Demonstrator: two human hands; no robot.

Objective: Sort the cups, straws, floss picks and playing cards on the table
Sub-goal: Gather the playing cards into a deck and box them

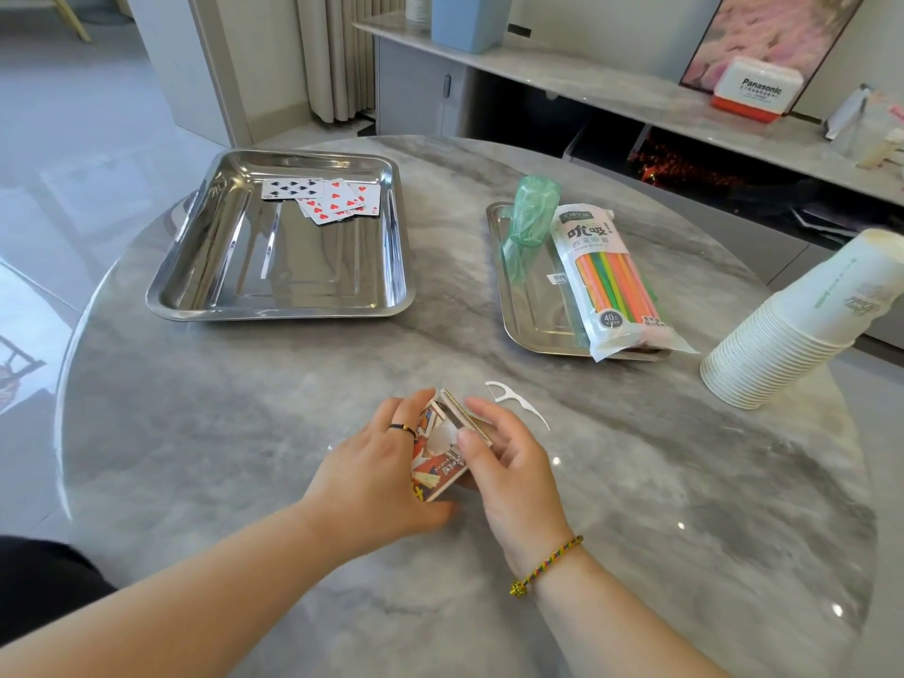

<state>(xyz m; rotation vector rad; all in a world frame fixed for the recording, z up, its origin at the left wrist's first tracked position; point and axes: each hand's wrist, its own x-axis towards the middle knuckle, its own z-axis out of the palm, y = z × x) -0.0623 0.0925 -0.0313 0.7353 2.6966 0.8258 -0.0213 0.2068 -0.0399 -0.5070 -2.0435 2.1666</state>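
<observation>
Cardboard, thin-walled, printed red and white: holding the card box (pixel 437 469) in both hands, low over the table (pixel 244 433) near its front edge. Wrapping the left hand (pixel 381 462) round the box's left side, fingers curled over the far end. Pinching the right side with the right hand (pixel 508 467), thumb pressing near the flap end, seemingly open with something white showing inside.

Judging it light but firm while full, stiff along the long faces, soft at the flap and likely to buckle if squeezed across the mouth. Expecting the cards inside to be slick and to slide out if tipped mouth-down, so favouring a hold on the long sides with the mouth level or up.

Noting a single white floss pick (pixel 516 403) lying loose on the table just beyond the right fingertips, not touching them. Judging it very light, thin and springy, best pinched at the handle rather than the bow.

Looking further back on the left at a few playing cards (pixel 323 198) lying face up in the far corner of the large steel tray (pixel 205 305), probably needing a slide toward the wall to lift off smooth metal. Looking right at the small steel tray (pixel 528 330) carrying the straw pack (pixel 611 281) and a green floss container (pixel 531 222) side by side. Placing the stack of paper cups (pixel 792 325) rims-down at the far right, well apart from the hands.
</observation>
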